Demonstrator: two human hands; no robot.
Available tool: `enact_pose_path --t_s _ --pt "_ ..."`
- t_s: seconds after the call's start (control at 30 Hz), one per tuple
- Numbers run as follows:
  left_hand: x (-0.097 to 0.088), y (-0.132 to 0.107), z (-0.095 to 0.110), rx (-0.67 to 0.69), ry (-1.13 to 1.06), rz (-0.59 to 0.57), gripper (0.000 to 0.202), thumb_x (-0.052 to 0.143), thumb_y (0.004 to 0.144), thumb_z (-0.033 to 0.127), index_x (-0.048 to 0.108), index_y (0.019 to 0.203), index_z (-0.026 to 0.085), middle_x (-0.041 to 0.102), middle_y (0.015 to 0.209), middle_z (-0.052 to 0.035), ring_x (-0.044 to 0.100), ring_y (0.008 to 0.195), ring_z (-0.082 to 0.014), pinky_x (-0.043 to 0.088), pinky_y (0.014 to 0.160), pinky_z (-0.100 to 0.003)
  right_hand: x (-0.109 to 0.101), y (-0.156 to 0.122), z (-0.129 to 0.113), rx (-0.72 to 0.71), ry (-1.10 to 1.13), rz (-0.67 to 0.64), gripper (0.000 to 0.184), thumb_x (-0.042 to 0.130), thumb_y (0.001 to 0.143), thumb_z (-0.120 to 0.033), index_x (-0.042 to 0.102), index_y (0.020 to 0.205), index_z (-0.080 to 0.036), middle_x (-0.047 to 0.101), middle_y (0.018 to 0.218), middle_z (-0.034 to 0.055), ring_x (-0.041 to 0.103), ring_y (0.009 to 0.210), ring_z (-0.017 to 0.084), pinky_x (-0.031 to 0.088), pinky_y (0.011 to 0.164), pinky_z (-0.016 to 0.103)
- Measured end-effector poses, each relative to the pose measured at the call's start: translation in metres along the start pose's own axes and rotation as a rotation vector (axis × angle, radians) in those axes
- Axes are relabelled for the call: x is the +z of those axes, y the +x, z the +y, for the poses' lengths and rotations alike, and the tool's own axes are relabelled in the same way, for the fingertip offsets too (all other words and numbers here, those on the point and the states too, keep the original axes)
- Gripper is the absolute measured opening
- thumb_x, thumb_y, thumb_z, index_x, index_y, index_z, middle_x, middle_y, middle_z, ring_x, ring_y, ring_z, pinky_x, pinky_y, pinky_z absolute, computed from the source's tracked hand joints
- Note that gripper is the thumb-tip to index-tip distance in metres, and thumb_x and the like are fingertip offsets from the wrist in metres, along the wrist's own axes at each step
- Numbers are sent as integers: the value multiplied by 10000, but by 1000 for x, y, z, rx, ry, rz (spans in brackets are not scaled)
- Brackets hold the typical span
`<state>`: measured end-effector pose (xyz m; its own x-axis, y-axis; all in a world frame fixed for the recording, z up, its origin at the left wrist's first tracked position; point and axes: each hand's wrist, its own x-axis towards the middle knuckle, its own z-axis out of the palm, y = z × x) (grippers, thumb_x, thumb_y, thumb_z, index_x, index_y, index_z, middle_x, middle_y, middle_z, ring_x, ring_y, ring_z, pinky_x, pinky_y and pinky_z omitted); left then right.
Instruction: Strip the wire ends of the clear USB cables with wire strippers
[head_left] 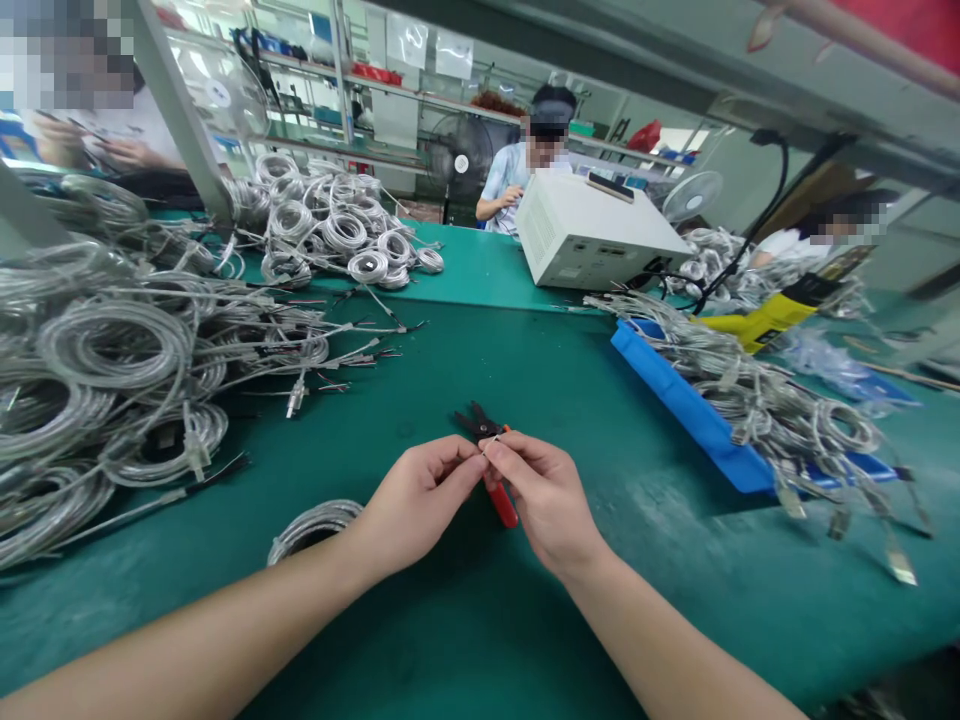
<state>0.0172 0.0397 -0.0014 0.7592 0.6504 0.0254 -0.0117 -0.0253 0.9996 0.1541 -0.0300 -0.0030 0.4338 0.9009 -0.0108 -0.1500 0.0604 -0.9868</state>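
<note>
My left hand (424, 500) and my right hand (544, 495) meet fingertip to fingertip over the middle of the bench. Both are closed in a pinch on a thin pale wire (493, 441), of which only a short piece shows between the fingers. Below them, wire strippers (504, 505) with red handles and dark jaws lie on the green mat, partly covered by my fingers. A coil of clear-jacketed cable (319, 518) rests beside my left wrist, half hidden by the forearm; whether the wire belongs to it is hidden.
Heaped coiled cables (112, 345) fill the left side, with more coils (330, 220) behind. At right, a blue tray (675, 400) overflows with USB cables, near a yellow heat gun (772, 320). A white machine (600, 230) stands ahead; co-workers (504, 185) sit beyond.
</note>
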Motion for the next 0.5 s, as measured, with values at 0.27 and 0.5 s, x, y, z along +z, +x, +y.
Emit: enact_pose_path --t_s 0.27,0.5 --pt "4 -4 5 34 264 89 290 487 964 357 612 768 183 611 676 22 504 610 -111 367 598 -232 -3 -3 -3 -109 -169 3 192 730 815 -387 764 754 -208 662 708 29 584 676 180 460 650 308" --pt "5 0 12 -121 156 87 305 475 921 305 607 681 171 515 553 40 434 508 -98 316 521 -232 -3 2 8 72 -67 19 327 763 754 -498 703 647 -194 559 581 5 530 593 166 448 579 286"
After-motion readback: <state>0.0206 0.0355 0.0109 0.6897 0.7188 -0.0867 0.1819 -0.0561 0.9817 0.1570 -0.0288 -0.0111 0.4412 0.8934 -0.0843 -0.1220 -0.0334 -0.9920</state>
